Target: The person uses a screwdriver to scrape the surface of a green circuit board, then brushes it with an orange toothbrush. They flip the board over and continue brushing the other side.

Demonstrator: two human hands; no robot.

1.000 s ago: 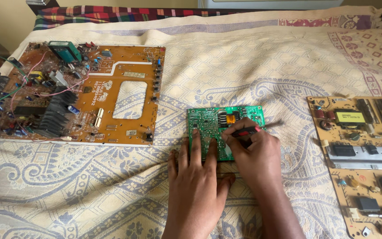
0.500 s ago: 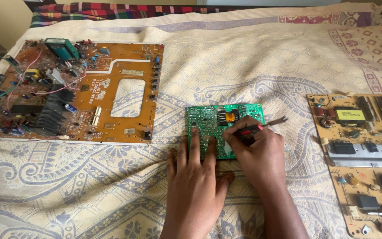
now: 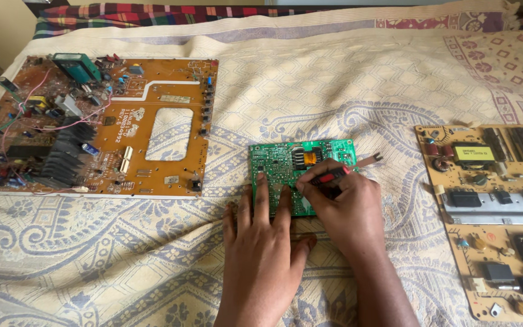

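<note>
Surface: we record a bed or table covered by a cream bedspread (image 3: 358, 79) with a grey-blue paisley pattern; a plaid cloth (image 3: 152, 12) shows along its far edge.

Item 1: small green circuit board (image 3: 286, 163), lying flat near the middle of the bedspread, slightly toward the near edge. We see an orange-wound component on its upper face.

Item 2: our left hand (image 3: 264, 242), laid flat with fingers spread, the fingertips pressing on the near left part of the green circuit board, the palm resting on the cloth below it.

Item 3: our right hand (image 3: 343, 206), closed around a red-and-black tool (image 3: 329, 177), held low over the right half of the green circuit board. We cannot tell what kind of tool it is, and its tip is hidden by the fingers. The two hands lie side by side, nearly touching.

Item 4: a thin dark strip (image 3: 369, 160) lies on the cloth, just beside the right edge of the green board.

Item 5: large orange circuit board (image 3: 146, 121), toward the far left corner, with a rectangular cut-out and a crowd of black heat sinks, wires and capacitors on its left part.

Item 6: tan circuit board (image 3: 497, 212), along the right edge, bearing a yellow component, black blocks and copper coils, partly cut off by the frame.
</note>
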